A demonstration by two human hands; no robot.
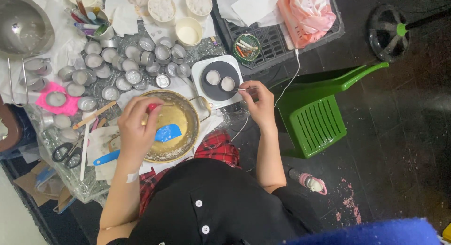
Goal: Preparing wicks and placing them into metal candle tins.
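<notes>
Our left hand (pixel 136 127) pinches a red-tipped tool over the brass bowl (pixel 171 127); our right hand (pixel 258 101) grips metal tweezers (pixel 242 89) at 2 tins on the round hotplate (pixel 218 80) and could get burned.

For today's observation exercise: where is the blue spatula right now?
In the head view, the blue spatula lies left of centre, its blade in the gold pan, just under the left hand.

A dark floor (pixel 404 132) spreads right, where a green plastic stool (pixel 312 118) stands near a black crate (pixel 277 43).
</notes>
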